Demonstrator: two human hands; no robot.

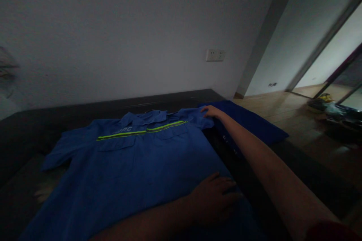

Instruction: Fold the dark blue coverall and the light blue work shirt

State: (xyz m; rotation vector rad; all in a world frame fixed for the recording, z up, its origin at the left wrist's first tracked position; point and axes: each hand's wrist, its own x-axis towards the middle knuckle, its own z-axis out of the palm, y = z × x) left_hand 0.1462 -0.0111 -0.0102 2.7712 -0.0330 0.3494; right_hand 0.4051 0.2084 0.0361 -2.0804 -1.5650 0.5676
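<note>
A blue short-sleeved work shirt lies spread out with its collar toward the wall. Yellow-green reflective stripes cross its chest above two pocket flaps, and pale lettering shows above one stripe. My right hand reaches out to the far right sleeve, its fingers bent and closed on the cloth. Lower down, my left hand rests across the right side of the shirt body with fingers apart, holding nothing. The scene is dim, so the fingertips of both hands are hard to make out.
The shirt lies on a dark padded surface against a grey wall. Darker blue cloth lies beyond the right sleeve. A double socket is on the wall. Bags and clutter stand on the floor at right. A blurred pale shape shows at left.
</note>
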